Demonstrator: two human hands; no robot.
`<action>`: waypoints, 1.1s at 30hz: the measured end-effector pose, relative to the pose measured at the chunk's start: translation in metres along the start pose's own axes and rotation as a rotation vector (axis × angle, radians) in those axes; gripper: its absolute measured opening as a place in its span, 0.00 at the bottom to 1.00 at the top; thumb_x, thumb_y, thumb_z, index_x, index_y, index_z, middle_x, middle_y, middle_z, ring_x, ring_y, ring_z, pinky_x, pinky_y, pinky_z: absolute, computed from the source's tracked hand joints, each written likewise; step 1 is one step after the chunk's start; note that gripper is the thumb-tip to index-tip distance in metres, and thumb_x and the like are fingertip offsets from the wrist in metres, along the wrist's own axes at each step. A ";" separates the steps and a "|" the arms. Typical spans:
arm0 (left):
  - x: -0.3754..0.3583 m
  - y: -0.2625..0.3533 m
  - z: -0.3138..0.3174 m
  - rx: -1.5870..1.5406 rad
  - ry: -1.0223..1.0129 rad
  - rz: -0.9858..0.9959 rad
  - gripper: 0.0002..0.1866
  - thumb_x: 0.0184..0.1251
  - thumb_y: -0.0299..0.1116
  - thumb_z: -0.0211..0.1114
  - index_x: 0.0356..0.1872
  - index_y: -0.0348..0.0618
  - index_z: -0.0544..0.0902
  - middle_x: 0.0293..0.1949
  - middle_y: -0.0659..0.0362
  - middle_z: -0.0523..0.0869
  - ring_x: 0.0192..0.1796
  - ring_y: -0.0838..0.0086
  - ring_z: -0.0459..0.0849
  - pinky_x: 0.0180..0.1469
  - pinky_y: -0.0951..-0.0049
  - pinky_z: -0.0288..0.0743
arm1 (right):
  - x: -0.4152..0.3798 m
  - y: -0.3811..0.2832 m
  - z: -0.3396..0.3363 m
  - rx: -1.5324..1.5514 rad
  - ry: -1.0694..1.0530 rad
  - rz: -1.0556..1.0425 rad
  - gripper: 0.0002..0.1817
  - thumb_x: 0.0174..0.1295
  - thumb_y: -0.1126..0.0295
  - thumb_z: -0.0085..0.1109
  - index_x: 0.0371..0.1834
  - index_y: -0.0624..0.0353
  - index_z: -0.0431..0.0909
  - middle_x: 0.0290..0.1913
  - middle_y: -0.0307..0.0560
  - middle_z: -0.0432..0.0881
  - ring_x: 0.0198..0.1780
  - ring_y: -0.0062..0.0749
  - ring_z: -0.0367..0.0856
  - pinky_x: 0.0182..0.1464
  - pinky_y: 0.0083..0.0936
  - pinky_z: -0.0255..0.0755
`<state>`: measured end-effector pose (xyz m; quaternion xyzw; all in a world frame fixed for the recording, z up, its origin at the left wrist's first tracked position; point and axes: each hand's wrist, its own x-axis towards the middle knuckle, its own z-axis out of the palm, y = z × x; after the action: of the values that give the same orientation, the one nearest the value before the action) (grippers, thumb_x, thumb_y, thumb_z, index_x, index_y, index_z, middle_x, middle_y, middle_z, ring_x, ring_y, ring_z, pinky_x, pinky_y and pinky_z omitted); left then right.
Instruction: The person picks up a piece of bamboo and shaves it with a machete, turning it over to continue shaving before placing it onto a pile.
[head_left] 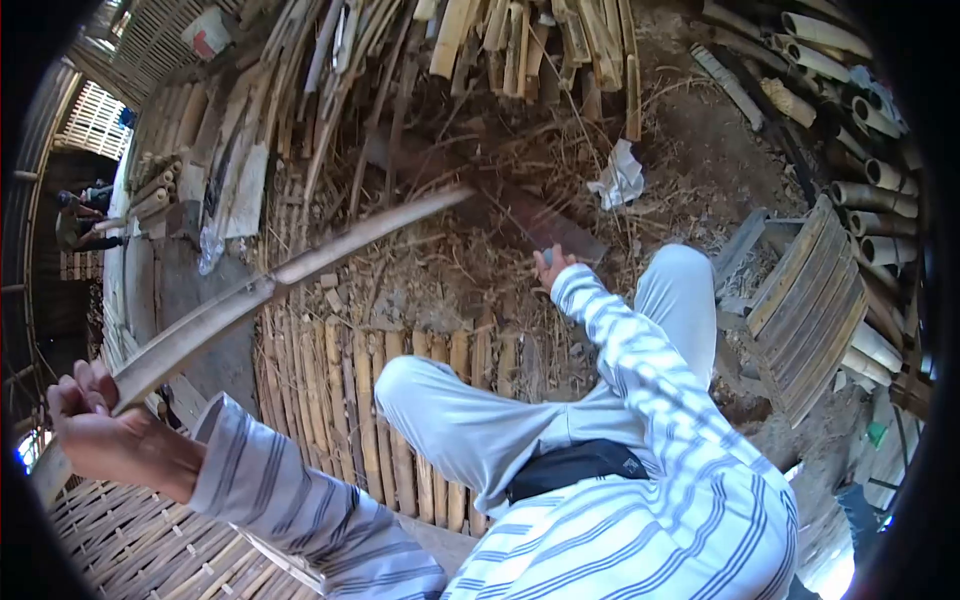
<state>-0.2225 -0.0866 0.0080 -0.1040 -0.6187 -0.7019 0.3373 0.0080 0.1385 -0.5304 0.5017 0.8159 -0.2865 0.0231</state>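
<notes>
A long split bamboo strip (330,252) runs from the lower left up to the middle of the view, with a joint partway along it. Near its lower end my left hand (130,430) is closed around it. My right hand (555,268) is closed on a thin tool with a blue-grey end, whose far part is blurred. Beside this hand lies a dark reddish flat piece (570,228). The strip's far tip is close to this piece; whether they touch I cannot tell.
Split bamboo pieces (500,40) are stacked at the top, and bamboo tubes (875,225) at the right. A slatted wooden seat (810,310) stands right of my knee. Crumpled white plastic (620,176) lies among shavings. Bamboo slats (385,400) cover the ground. At far left, a person (75,225) is partly visible.
</notes>
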 end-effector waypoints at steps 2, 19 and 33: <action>-0.027 0.011 0.008 0.056 0.051 0.029 0.18 0.58 0.17 0.51 0.14 0.45 0.56 0.19 0.61 0.58 0.20 0.76 0.58 0.24 0.77 0.53 | -0.002 -0.003 -0.009 -0.022 0.032 -0.031 0.30 0.63 0.39 0.45 0.51 0.54 0.73 0.32 0.69 0.81 0.36 0.64 0.81 0.38 0.52 0.75; -0.028 0.006 0.018 -0.027 0.097 0.026 0.18 0.53 0.15 0.51 0.12 0.47 0.56 0.17 0.65 0.52 0.18 0.80 0.52 0.21 0.79 0.45 | -0.022 -0.018 -0.044 0.154 0.097 -0.116 0.21 0.67 0.47 0.49 0.48 0.54 0.70 0.23 0.58 0.79 0.28 0.60 0.80 0.29 0.47 0.73; -0.013 -0.003 0.001 -0.261 -0.197 -0.050 0.14 0.51 0.19 0.52 0.15 0.47 0.59 0.17 0.66 0.57 0.18 0.82 0.52 0.21 0.79 0.47 | -0.008 -0.030 -0.050 0.176 -0.243 0.142 0.38 0.64 0.34 0.38 0.57 0.58 0.72 0.52 0.70 0.76 0.57 0.63 0.73 0.59 0.50 0.68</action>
<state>-0.2151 -0.0813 -0.0015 -0.1998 -0.5548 -0.7709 0.2409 -0.0007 0.1465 -0.4727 0.5200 0.7412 -0.4132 0.0977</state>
